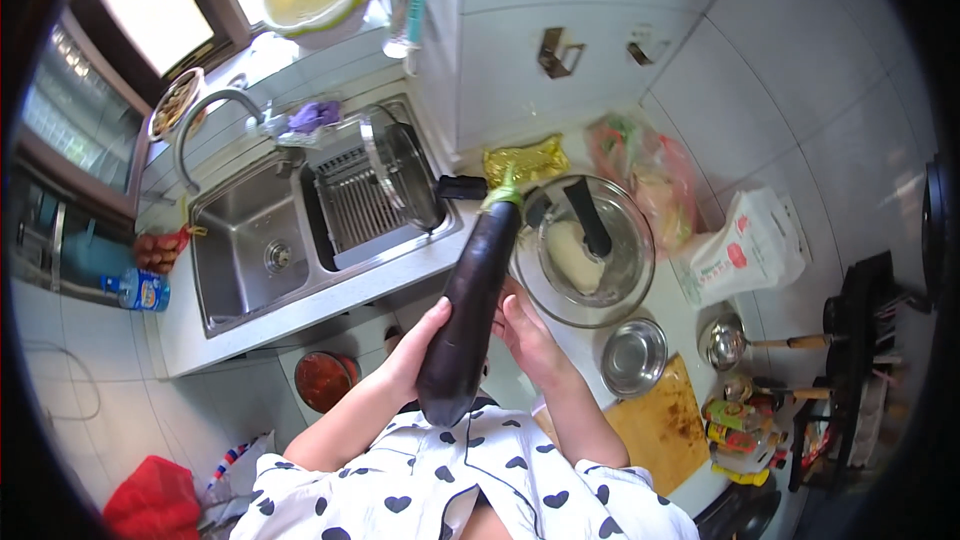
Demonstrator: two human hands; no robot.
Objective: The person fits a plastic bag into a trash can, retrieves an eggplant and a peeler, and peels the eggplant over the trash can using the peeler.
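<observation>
A large, long dark-purple eggplant with a green stem spans the middle of the view, stem end pointing away from me. My left hand holds it from the left side, with the thumb on its skin. On the right, my right hand is beside the eggplant, its thumb raised and its fingers partly hidden behind the eggplant; whether they press on it is unclear. Beyond that hand stands a clear glass bowl holding a pale peeled vegetable and a black-handled tool.
To the left is a double steel sink with a drain rack and a propped lid. A small metal bowl, wooden cutting board, ladle, sauce bottles and plastic bags are at the right. A red bucket is below the counter.
</observation>
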